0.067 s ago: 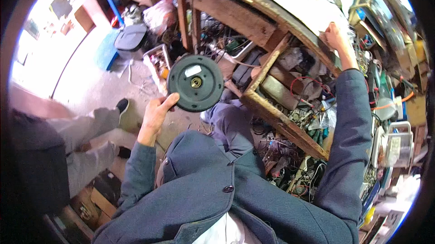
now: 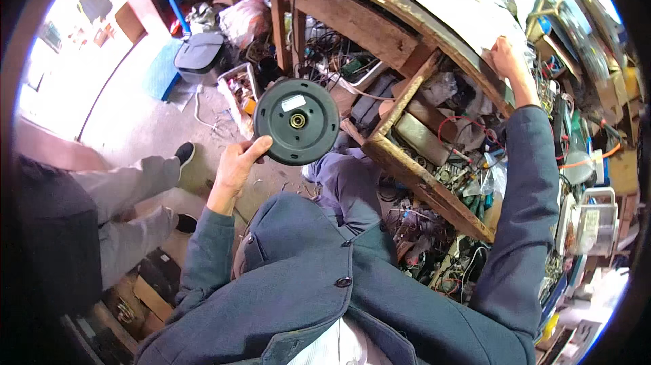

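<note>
My left hand grips the lower left rim of a black round disc, thumb on top of its face. The disc has a brass-coloured hub at its centre, a small white label and slots near the rim. It is held in the air above my knees. My right hand is closed at the edge of the worktop, far right. Its fingers curl in, and whatever may be inside them is hidden.
An open wooden drawer full of tools and parts juts out under the worktop. Tangled wires and scrap lie below it. A grey bin and a white tray of odds stand on the floor. Another person's legs are at left.
The disc has tipped slightly in my left hand, and the whole view has shifted a little. My right hand stays at the worktop's edge.
</note>
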Available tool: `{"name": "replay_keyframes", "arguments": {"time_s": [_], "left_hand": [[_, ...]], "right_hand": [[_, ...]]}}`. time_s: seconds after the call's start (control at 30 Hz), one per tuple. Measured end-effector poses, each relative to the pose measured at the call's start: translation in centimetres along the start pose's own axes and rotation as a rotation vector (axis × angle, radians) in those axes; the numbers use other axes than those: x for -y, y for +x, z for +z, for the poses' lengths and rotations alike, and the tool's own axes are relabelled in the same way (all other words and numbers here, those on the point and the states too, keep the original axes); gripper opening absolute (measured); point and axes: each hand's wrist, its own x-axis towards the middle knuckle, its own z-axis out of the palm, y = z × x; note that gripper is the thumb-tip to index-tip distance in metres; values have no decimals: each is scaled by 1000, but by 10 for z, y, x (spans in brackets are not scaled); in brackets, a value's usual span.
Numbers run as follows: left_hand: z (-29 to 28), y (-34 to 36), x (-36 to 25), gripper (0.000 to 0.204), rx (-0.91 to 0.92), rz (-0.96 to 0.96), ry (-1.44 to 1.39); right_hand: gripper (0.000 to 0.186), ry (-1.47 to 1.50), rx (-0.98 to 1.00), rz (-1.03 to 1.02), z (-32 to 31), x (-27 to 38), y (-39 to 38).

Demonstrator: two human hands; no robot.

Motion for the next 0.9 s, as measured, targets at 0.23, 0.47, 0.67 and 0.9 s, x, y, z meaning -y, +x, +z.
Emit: {"name": "replay_keyframes", "arguments": {"time_s": [0.23,0.47,0.67,0.9], "left_hand": [[-3,3,8,60,26,-1,51],[3,3,6,62,66,3,48],[7,-4,-3,59,68,4,63],[12,-5,-6,70,26,57,65]], "right_hand": [[20,850,8,71,-72,100,-11],[9,1119,-4,-440,-73,291,-130],[9,1078,21,-539,-50,318,-156],[9,1091,-10,-553,-40,322,-160]]}}
